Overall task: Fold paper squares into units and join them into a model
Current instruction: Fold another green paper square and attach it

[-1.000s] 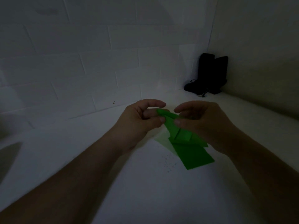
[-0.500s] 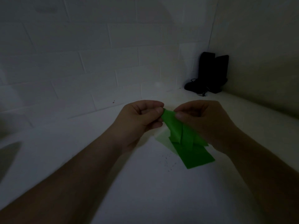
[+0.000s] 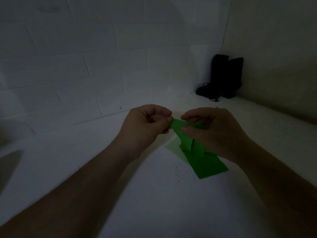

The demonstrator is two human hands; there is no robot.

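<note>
A folded green paper unit (image 3: 187,143) is held up over the white surface (image 3: 154,194) in the middle of the view. My left hand (image 3: 145,124) pinches its upper left tip between thumb and curled fingers. My right hand (image 3: 211,131) grips the unit from the right, thumb on its front face, fingers behind. Under the unit, flat green paper (image 3: 209,167) lies on the surface, with a paler green sheet (image 3: 173,146) showing at its left edge. My right hand hides part of both.
A dark black object (image 3: 223,78) with a cord stands in the far right corner where the tiled wall (image 3: 103,66) meets the side wall. Small dark specks (image 3: 180,174) dot the surface left of the flat paper. Lighting is dim.
My left hand's fingers have closed tighter on the unit's upper tip, and my right thumb has slid onto the unit's front face. The flat paper underneath has stayed put.
</note>
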